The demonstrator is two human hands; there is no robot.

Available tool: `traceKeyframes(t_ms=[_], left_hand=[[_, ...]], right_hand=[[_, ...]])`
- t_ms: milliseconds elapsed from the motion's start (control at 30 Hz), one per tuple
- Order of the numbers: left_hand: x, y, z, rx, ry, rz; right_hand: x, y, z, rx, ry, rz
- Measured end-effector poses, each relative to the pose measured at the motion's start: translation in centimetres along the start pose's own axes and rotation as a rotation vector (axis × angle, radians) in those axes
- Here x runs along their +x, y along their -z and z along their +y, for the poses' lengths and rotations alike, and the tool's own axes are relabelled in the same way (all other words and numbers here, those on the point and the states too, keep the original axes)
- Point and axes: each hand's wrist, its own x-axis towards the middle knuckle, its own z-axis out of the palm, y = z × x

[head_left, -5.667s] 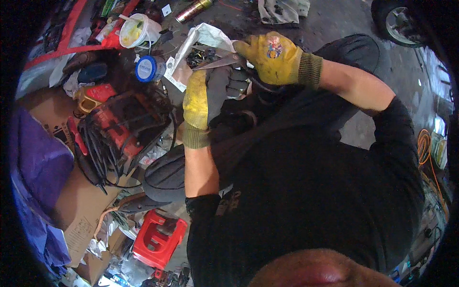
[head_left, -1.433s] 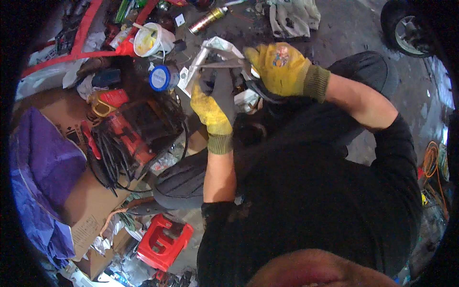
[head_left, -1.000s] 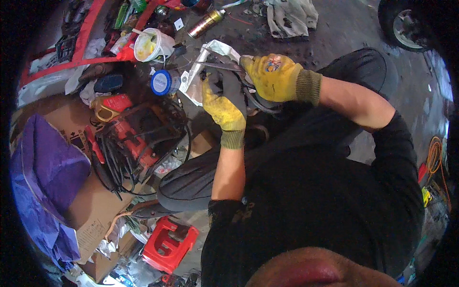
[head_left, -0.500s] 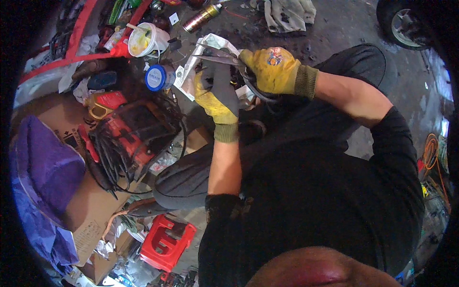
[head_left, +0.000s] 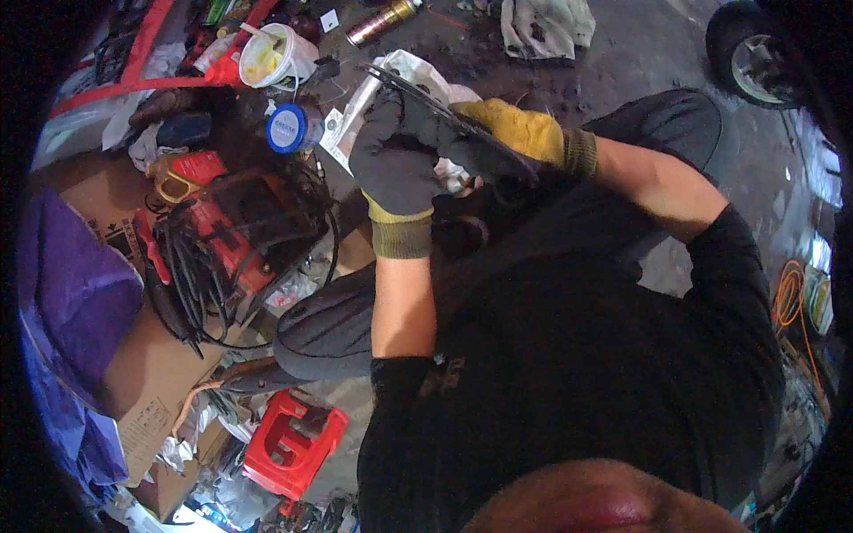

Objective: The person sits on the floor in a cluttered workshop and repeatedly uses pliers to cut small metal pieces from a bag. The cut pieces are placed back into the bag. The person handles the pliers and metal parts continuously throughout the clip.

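My left hand is raised near the middle, its grey glove palm toward me and its fingers curled just below the dark blades of the shears; whatever it holds is hidden. My right hand, in a yellow glove, grips the shears' handles, which extend down-right beneath it. Behind both hands lies an opened white paper packet with small dark pieces. Left of the packet stands a blue-lidded jar.
A white bucket, spray can and cloth lie beyond. At left are a red machine with cables, cardboard and purple fabric. A red plastic piece lies below; a wheel stands upper right.
My left hand has turned from showing yellow to showing its grey palm, and sits a little higher and farther left. The shears have tilted, their tips now raised.
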Motion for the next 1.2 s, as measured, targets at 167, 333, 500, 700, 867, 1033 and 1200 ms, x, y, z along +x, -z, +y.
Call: traceKeyframes(t_ms=[167, 333, 500, 700, 867, 1033, 1200], left_hand=[[-0.2, 0.5, -1.2, 0.334, -0.246, 0.063], [-1.9, -2.2, 0.7, 1.083, -0.393, 0.130], [-1.9, -1.5, 0.6, 1.148, -0.480, 0.121], [-1.2, -0.5, -1.2, 1.236, -0.632, 0.124], [-0.5, 0.5, -0.9, 1.428, -0.783, 0.045], [-0.8, 0.5, -1.0, 1.461, -0.788, -0.015], [-0.8, 0.4, -0.3, 1.646, -0.928, -0.157]], right_hand=[[1.6, 1.3, -0.4, 0.030, -0.150, -0.187], [2.3, 1.2, 0.4, -0.177, -0.240, -0.168], [2.0, 0.8, 0.1, -0.437, -0.058, 0.014], [1.3, 0.6, -0.1, -0.403, -0.088, 0.008], [1.9, 0.7, 0.6, -0.291, -0.173, -0.013], [1.6, 0.4, 0.8, -0.307, -0.065, 0.097], [1.8, 1.6, -0.2, -0.322, -0.177, -0.023]])
